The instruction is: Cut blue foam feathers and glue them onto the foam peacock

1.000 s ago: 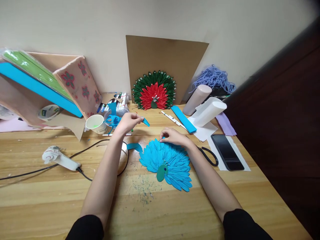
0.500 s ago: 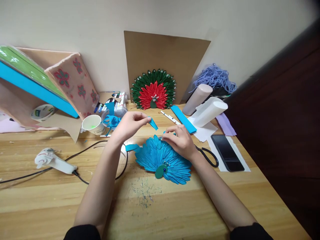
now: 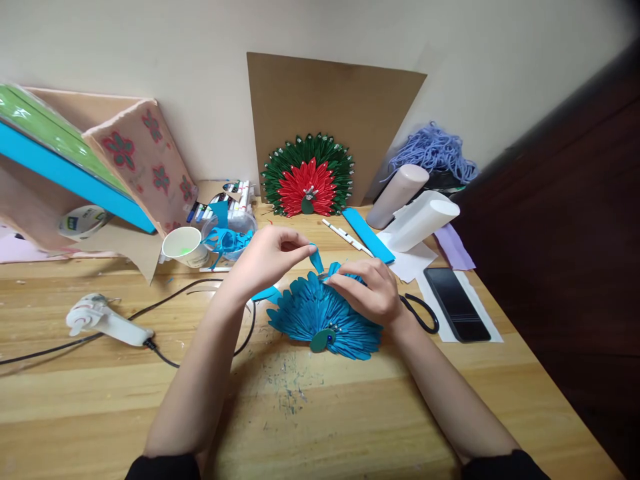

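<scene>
My left hand pinches a narrow blue paper strip between thumb and fingertips. The strip hangs down over the top edge of a blue paper peacock, which has a fan of layered feathers and a green head with a dark blue eye. Fingers closed, my right hand is at the peacock's upper right edge. A small greyish bit shows at its fingertips, too small to name. Another blue paper strip lies left of the fan.
A white glue gun with a black cord lies at left. Behind stand a paper cup, a tub of blue scraps and a red-green peacock against cardboard. On the right are a black scissor handle and a phone.
My left hand has moved right and slightly down, bringing the blue strip to the peacock's top edge beside my right fingertips. My right hand has shifted slightly right.
</scene>
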`<control>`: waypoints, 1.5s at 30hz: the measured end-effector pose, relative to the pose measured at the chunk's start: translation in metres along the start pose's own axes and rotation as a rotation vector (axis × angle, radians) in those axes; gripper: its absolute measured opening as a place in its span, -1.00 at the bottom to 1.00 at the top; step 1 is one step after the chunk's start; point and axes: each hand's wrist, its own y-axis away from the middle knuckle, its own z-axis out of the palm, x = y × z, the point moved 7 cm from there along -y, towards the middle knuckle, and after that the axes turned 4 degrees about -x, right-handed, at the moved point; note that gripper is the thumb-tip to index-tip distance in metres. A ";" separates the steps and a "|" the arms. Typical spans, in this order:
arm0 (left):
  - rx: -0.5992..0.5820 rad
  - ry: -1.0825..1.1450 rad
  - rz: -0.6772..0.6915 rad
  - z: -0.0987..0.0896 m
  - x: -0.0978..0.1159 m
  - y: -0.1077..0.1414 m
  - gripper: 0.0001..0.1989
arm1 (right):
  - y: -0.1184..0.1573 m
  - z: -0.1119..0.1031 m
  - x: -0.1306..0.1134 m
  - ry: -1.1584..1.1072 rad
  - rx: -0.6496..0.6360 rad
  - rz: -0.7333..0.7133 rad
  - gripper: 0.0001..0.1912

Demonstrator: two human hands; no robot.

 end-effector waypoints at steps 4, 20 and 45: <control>-0.014 -0.027 -0.008 0.003 -0.002 -0.003 -0.77 | -0.001 0.000 0.000 0.013 0.000 0.002 -0.91; -0.012 -0.019 0.015 0.005 -0.001 -0.004 -0.76 | -0.003 0.000 -0.001 0.013 -0.002 0.011 -0.93; -0.022 -0.120 0.001 0.011 0.001 -0.001 -0.86 | -0.002 0.002 -0.003 0.006 -0.018 -0.008 -0.92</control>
